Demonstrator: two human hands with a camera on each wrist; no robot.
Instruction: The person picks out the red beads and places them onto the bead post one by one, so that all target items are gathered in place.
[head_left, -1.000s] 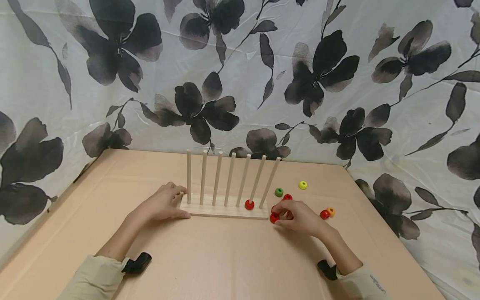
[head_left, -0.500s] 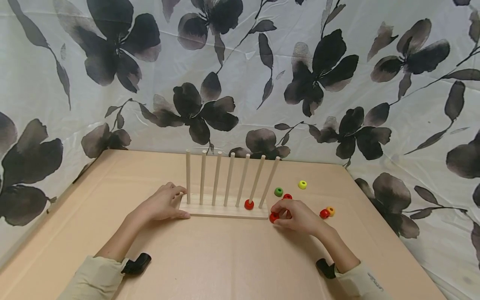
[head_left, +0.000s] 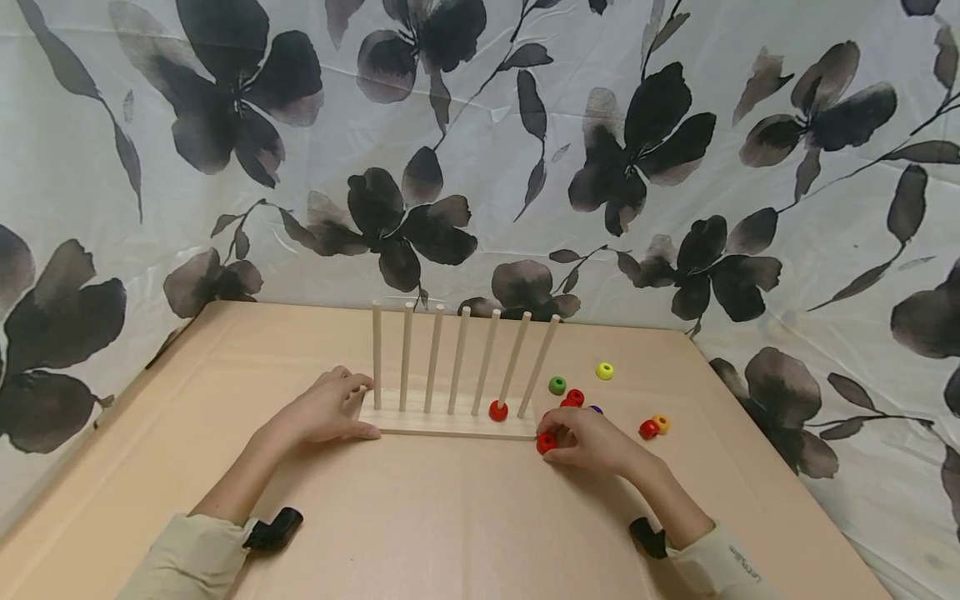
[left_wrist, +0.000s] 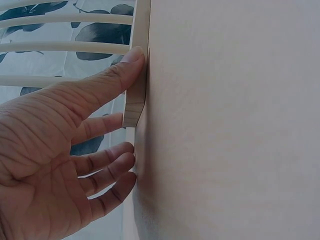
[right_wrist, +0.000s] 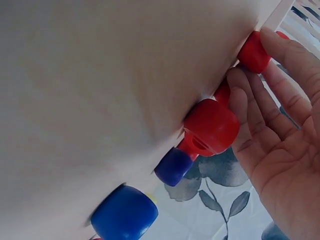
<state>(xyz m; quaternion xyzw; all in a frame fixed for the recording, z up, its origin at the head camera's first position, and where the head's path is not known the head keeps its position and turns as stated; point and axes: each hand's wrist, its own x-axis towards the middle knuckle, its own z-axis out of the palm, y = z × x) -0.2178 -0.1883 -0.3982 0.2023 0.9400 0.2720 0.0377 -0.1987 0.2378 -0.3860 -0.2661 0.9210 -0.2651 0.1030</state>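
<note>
A pale wooden peg rack [head_left: 450, 423] with a row of upright pegs stands on the table. One red bead [head_left: 498, 410] sits at the bottom of its second peg from the right. My left hand [head_left: 326, 408] holds the rack's left end; in the left wrist view the thumb lies along the front edge and a finger touches the end. Just beyond the right end, my right hand [head_left: 592, 442] pinches another red bead [head_left: 546, 443] between thumb and finger, low at the table. Beside that palm, the right wrist view has a larger-looking red bead [right_wrist: 215, 127].
Behind the right hand lie a green bead [head_left: 557, 385], a yellow bead [head_left: 604, 371] and red beads [head_left: 575, 397]. Farther right, a red bead [head_left: 648, 429] touches an orange one [head_left: 661, 422]. Blue beads [right_wrist: 125, 212] appear in the right wrist view. A floral cloth [head_left: 495, 125] hangs behind.
My right hand has shifted slightly left and nearer with the red bead, uncovering more red and a bit of blue behind it. The left hand and the rack have stayed put.
</note>
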